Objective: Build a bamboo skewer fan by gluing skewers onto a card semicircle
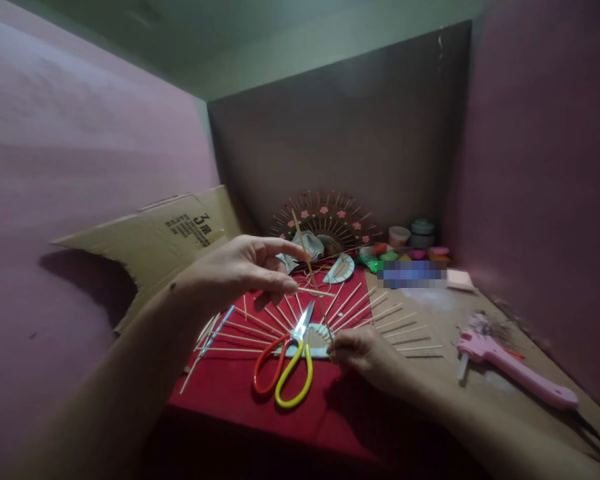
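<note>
My right hand [363,357] is closed on the lower end of a thin wooden stick [318,300], which slants up and left. My left hand [257,267] hovers over the work, its index fingertip against that stick's upper part. A second, short-looking stick [316,291] points right from its thumb tip and seems pinched there; the grip is partly hidden. Below lies a fan of sticks [257,327] spreading from a pale half-round base [320,340]. Scissors [290,367] with one red and one yellow handle rest over the base, their blades pointing up and right.
A pink glue gun [515,373] lies on the brown board at right. Behind stand a flower-decorated stick fan [325,213], another half-round piece [341,268], a lidded jar [422,233] and a small cup [399,236]. Cardboard [165,247] leans at left. Red cloth [230,400] covers the front.
</note>
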A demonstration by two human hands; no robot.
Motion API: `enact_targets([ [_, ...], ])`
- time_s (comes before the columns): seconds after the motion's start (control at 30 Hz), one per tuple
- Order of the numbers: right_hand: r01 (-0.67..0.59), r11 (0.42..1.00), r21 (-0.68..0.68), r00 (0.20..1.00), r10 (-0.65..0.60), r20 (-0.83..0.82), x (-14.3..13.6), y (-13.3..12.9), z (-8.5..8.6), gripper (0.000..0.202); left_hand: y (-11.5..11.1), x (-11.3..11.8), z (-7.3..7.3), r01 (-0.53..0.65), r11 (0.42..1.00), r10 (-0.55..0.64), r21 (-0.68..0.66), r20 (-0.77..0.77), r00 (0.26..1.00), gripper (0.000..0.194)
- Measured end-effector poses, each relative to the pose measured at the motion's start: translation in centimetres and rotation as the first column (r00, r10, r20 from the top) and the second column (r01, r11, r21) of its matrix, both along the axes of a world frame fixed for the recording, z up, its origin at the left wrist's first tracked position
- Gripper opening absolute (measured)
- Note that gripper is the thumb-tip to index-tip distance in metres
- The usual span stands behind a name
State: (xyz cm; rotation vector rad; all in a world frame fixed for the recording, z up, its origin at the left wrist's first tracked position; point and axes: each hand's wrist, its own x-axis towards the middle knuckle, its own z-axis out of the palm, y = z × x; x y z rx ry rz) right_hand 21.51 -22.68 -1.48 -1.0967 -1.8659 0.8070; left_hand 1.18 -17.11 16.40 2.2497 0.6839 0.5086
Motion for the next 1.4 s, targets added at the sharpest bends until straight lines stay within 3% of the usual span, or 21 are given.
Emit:
enact_targets([
  [0.1,-0.030,0.999,-0.015,0.999,0.030,0.015,0.1,0.0,0.2,0.014,0.3,0.7,0.7,-0.038,0.999,0.038,-0.028,-0.031,0.999,0.017],
  [0.2,-0.124,0.986,-0.110,0.992,0.120,-0.042,0.8,0.1,1.7,0.016,0.5,0.9,1.0,-0.098,0.995,0.099,0.012,-0.067,0.993,0.016],
  [0.3,-0.250,0.957,-0.151,0.935,0.198,-0.294,1.4,0.6,4.7,0.028,0.5,0.9,1.1,-0.117,0.993,0.118,0.026,-0.072,0.990,0.016],
  [0.4,-0.331,0.940,-0.088,0.813,0.237,-0.532,0.9,1.3,8.1,0.033,0.3,1.1,1.4,-0.128,0.992,0.130,0.021,-0.092,0.987,0.015],
  [0.5,-0.382,0.923,-0.040,0.846,0.331,-0.418,-0.6,1.5,10.8,0.028,0.1,1.3,1.9,-0.139,0.990,0.139,0.013,-0.145,0.980,0.013],
  [0.57,-0.321,0.947,-0.018,0.907,0.301,-0.296,-1.5,1.4,11.8,0.028,0.0,1.1,2.1,-0.119,0.993,0.117,-0.007,-0.132,0.984,0.012],
  [0.67,-0.172,0.985,0.017,0.933,0.168,-0.318,-2.4,1.2,11.8,0.027,-0.1,0.4,1.3,-0.064,0.991,0.071,-0.113,0.061,0.996,0.019],
  [0.8,-0.135,0.991,0.012,0.857,0.123,-0.500,-3.2,1.6,9.8,0.024,-0.3,0.3,-2.1,-0.040,0.959,0.142,-0.280,0.355,0.924,0.030],
  [0.93,-0.171,0.985,0.007,0.767,0.137,-0.627,-4.1,1.9,8.2,0.027,-1.0,1.5,-4.5,-0.144,0.967,0.231,-0.210,0.489,0.841,0.025],
  [1.17,-0.138,0.990,-0.029,0.727,0.082,-0.682,-4.8,1.5,8.2,0.023,-1.8,2.3,-3.0,-0.371,0.926,0.278,0.077,0.527,0.803,0.022],
  [1.4,-0.195,0.980,-0.042,0.692,0.107,-0.714,-4.6,2.0,8.1,0.021,-1.8,2.6,-2.9,-0.382,0.919,0.282,0.095,0.516,0.808,0.025],
])
